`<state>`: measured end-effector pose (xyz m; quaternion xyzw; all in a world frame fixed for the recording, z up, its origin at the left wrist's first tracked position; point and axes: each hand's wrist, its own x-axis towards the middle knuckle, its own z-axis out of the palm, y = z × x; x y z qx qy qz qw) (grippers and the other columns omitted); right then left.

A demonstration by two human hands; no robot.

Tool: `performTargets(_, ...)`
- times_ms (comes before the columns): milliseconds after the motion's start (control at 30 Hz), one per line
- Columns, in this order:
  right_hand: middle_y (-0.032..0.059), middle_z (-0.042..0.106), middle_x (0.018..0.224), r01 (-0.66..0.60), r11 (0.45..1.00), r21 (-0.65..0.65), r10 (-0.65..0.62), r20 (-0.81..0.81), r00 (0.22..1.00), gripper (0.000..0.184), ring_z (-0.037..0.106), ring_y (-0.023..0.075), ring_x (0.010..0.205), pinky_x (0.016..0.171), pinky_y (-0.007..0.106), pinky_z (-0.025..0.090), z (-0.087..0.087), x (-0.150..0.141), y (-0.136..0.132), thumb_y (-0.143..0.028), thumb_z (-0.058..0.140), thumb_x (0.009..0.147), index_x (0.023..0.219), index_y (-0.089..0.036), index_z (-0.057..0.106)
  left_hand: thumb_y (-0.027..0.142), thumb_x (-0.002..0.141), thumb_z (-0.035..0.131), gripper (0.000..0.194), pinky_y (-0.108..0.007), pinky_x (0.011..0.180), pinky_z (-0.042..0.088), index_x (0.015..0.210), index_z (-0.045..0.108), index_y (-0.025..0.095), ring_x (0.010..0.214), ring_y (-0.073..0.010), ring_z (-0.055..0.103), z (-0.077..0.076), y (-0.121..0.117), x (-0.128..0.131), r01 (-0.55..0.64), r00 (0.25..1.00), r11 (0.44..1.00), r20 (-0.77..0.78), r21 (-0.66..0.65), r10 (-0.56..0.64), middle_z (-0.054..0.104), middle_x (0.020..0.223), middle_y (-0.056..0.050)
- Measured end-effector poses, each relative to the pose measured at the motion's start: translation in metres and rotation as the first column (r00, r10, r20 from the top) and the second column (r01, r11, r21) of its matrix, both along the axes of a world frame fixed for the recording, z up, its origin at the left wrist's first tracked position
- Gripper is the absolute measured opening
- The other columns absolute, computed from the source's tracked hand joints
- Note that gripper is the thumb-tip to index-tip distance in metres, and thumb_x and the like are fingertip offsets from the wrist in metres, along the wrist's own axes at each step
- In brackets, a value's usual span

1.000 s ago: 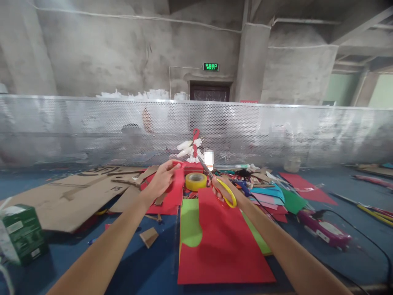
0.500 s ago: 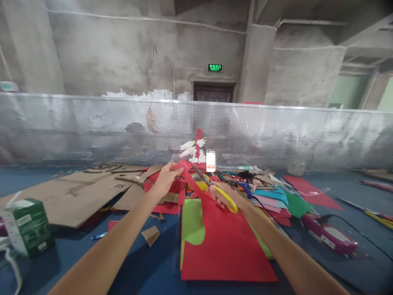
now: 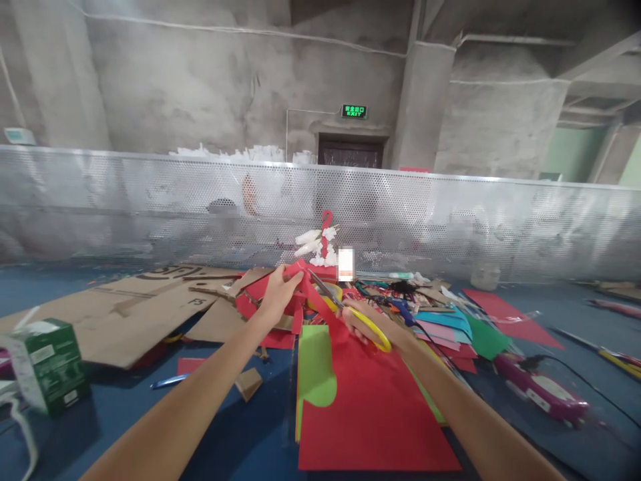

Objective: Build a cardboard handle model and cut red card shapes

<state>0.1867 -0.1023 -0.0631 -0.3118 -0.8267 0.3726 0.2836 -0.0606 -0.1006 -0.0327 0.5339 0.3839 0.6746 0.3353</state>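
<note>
My left hand (image 3: pixel 276 292) pinches the raised far corner of a large red paper sheet (image 3: pixel 370 401) that lies over a green sheet (image 3: pixel 314 367). My right hand (image 3: pixel 361 321) grips yellow-handled scissors (image 3: pixel 345 308), fingers through the loops. The blades point up and left into the lifted red paper, close to my left fingers. A yellow tape roll (image 3: pixel 328 298) is partly hidden behind the raised paper.
Flat cardboard pieces (image 3: pixel 125 307) lie at the left, a green box (image 3: pixel 47 364) at the near left. Coloured paper sheets (image 3: pixel 451 324) are piled at the right, beside a purple glue gun (image 3: pixel 543 394) with a black cord. A perforated metal screen (image 3: pixel 451 220) borders the far edge.
My left hand has lifted the red sheet's far corner off the table. The scissors have swung left into that raised paper, which now hides most of the tape roll.
</note>
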Motion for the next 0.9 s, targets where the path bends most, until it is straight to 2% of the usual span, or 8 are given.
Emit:
performTargets(200, -0.0021, 0.056, 0.064, 0.042, 0.999, -0.019, -0.042, 0.004, 0.999, 0.049, 0.049, 0.0090, 0.042, 0.035, 0.018, 0.037, 0.001, 0.000, 0.001, -0.067, 0.044, 0.093, 0.099, -0.019, 0.053, 0.038, 0.074, 0.076, 0.029, -0.032, 0.071, 0.055, 0.087, 0.057, 0.020, 0.074, -0.0188, 0.067, 0.001, -0.002, 0.001, -0.060, 0.998, 0.998, 0.015, 0.023, 0.060, 0.070, 0.085, -0.003)
performTargets(367, -0.0035, 0.053, 0.061, 0.061, 0.998, -0.027, -0.060, 0.020, 0.998, 0.045, 0.046, 0.0081, 0.040, 0.035, 0.018, 0.036, 0.001, -0.004, -0.001, -0.064, 0.046, 0.093, 0.094, -0.020, 0.053, 0.041, 0.075, 0.075, 0.031, -0.032, 0.072, 0.054, 0.093, 0.061, 0.019, 0.077, -0.0195, 0.068, 0.001, -0.003, 0.006, -0.048, 0.999, 0.998, -0.009, 0.034, 0.048, 0.072, 0.090, -0.005)
performTargets(500, -0.0036, 0.053, 0.063, 0.072, 0.997, -0.026, -0.071, 0.017, 0.997, 0.044, 0.048, 0.0091, 0.041, 0.035, 0.019, 0.039, 0.008, -0.005, -0.009, -0.066, 0.048, 0.092, 0.090, -0.021, 0.050, 0.042, 0.073, 0.077, 0.034, -0.030, 0.068, 0.053, 0.093, 0.063, 0.018, 0.075, -0.0201, 0.068, -0.001, -0.003, 0.010, -0.064, 0.997, 0.998, -0.050, 0.024, 0.065, 0.073, 0.086, -0.005)
performTargets(633, -0.0022, 0.054, 0.066, 0.087, 0.996, -0.017, -0.086, 0.016, 0.996, 0.046, 0.049, 0.0097, 0.042, 0.034, 0.021, 0.036, 0.015, -0.006, -0.016, -0.068, 0.049, 0.090, 0.086, -0.022, 0.047, 0.042, 0.075, 0.075, 0.032, -0.030, 0.067, 0.052, 0.096, 0.064, 0.019, 0.074, -0.0196, 0.068, -0.003, -0.002, 0.012, -0.066, 0.994, 0.998, -0.086, 0.021, 0.067, 0.073, 0.087, -0.004)
performTargets(800, -0.0030, 0.052, 0.064, 0.105, 0.994, -0.035, -0.104, 0.016, 0.994, 0.049, 0.046, 0.0080, 0.041, 0.035, 0.019, 0.035, 0.019, -0.006, -0.021, -0.070, 0.044, 0.091, 0.084, -0.022, 0.046, 0.044, 0.079, 0.072, 0.030, -0.031, 0.068, 0.053, 0.093, 0.068, 0.019, 0.076, -0.0213, 0.068, -0.002, -0.004, 0.015, -0.032, 0.991, 0.999, -0.126, 0.024, 0.035, 0.074, 0.088, -0.006)
performTargets(900, -0.0038, 0.051, 0.063, 0.097, 0.995, -0.038, -0.097, 0.008, 0.995, 0.051, 0.045, 0.0073, 0.040, 0.034, 0.019, 0.035, 0.019, -0.006, -0.022, -0.072, 0.044, 0.090, 0.087, -0.021, 0.048, 0.043, 0.077, 0.074, 0.029, -0.032, 0.066, 0.052, 0.090, 0.070, 0.018, 0.075, -0.0228, 0.067, -0.001, -0.007, 0.016, -0.021, 0.989, 1.000, -0.143, 0.024, 0.024, 0.074, 0.082, -0.006)
